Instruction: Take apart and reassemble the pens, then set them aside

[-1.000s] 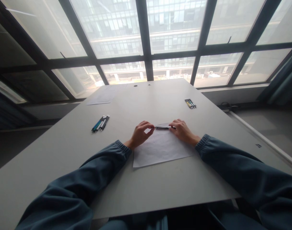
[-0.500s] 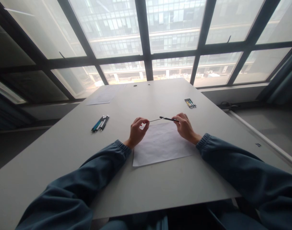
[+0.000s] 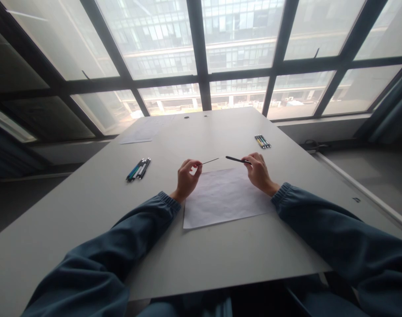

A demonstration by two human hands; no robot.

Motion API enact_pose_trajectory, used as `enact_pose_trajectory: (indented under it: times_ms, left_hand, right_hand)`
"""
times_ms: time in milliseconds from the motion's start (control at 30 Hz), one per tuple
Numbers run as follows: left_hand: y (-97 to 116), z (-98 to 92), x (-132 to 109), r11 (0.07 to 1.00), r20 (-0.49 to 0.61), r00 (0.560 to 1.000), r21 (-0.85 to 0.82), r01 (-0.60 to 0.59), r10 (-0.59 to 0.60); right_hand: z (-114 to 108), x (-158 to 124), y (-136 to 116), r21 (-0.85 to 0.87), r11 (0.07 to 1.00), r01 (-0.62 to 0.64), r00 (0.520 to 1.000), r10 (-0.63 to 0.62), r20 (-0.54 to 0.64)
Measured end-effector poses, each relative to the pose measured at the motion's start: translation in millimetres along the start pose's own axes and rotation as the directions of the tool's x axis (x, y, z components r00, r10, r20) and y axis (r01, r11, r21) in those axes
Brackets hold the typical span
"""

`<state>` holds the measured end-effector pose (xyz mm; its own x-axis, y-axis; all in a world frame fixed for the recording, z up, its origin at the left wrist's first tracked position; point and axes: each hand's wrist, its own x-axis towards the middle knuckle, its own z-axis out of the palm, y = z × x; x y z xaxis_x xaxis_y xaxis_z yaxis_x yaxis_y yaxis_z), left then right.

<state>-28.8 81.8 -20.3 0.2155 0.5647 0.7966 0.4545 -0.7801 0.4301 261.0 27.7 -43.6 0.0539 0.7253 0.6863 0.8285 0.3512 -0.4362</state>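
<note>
My left hand [image 3: 186,177] pinches a thin dark pen refill [image 3: 211,160] by one end, its other end angled slightly up to the right. Opposite it, my right hand [image 3: 259,173] grips a black pen barrel [image 3: 235,159] that points left. A small gap separates the refill's tip from the barrel. Both hands hover over the far edge of a white sheet of paper [image 3: 225,200], which lies on the table. Whether the barrel's near end is open is too small to tell.
A bunch of several pens [image 3: 138,170] lies left on the white table [image 3: 154,251]. Another row of several pens [image 3: 263,141] sits at the right. More paper [image 3: 139,134] rests at the far left, and a small dark item [image 3: 356,200] near the right edge.
The refill and the barrel, which met or overlapped before, are now apart. My left hand has shifted slightly left and up, my right hand slightly right. The barrel tilts a little more.
</note>
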Motion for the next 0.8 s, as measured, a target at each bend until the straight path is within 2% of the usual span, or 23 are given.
enact_pose_trajectory:
  times_ms: [800]
  left_hand:
    - [-0.8,2.1,-1.4,1.0,0.033,0.999,-0.011,-0.018,0.018]
  right_hand:
    - [-1.5,0.5,-2.1,0.007,1.0,0.008,1.0,-0.008,0.006]
